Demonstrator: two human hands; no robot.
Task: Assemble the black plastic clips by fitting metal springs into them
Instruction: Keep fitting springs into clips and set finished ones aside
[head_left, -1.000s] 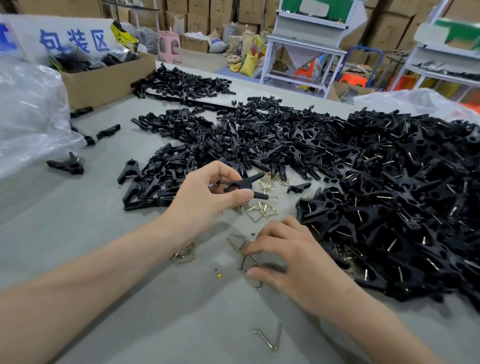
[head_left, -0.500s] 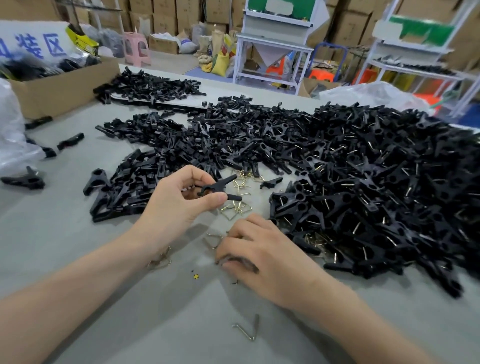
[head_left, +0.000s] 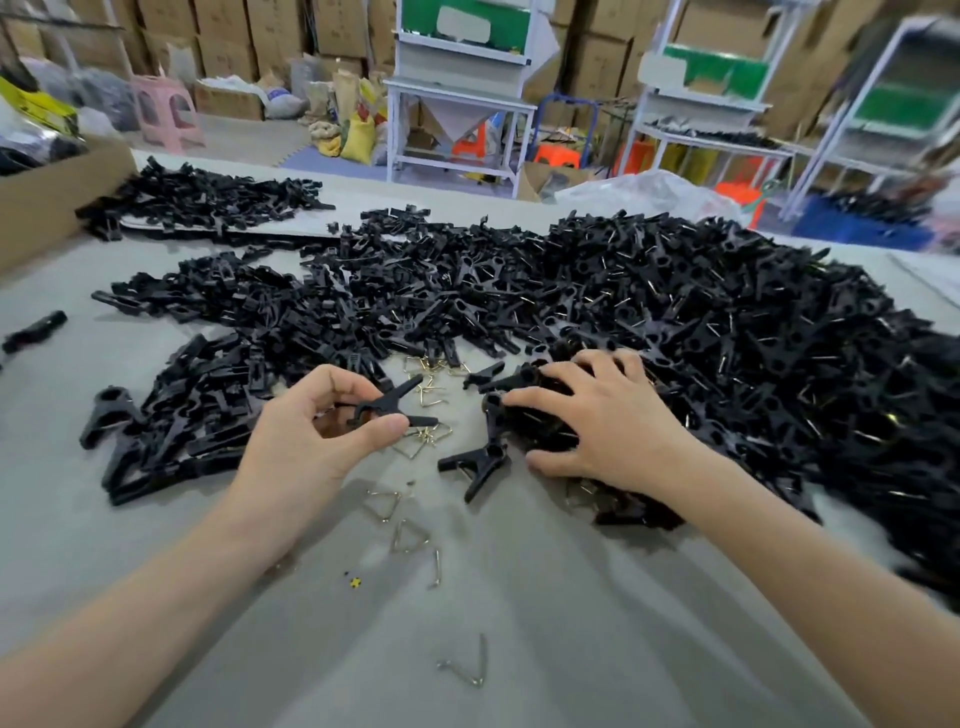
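Clip (head_left: 388, 409): likely light, rigid; best held at pivot, where left hand (head_left: 306, 436) pinches it. Right hand (head_left: 608, 421) spread flat on pile (head_left: 727, 322).

A black clip (head_left: 387, 408), its two legs splayed in a V, is pinched in the left hand (head_left: 311, 441) above the middle of the bench (head_left: 519, 597). Just right of it a second clip (head_left: 480, 460) lies flat, legs spread toward the near edge. A deep heap of clips (head_left: 701, 338), many showing wire, fills the right side up to the far edge. The right hand (head_left: 608, 426) rests spread on its near-left fringe. A lower pile (head_left: 176, 415) lies toward the left edge. Brass-coloured triangular springs (head_left: 431, 371) cluster between the two, and loose springs (head_left: 410, 535) scatter toward the near edge.
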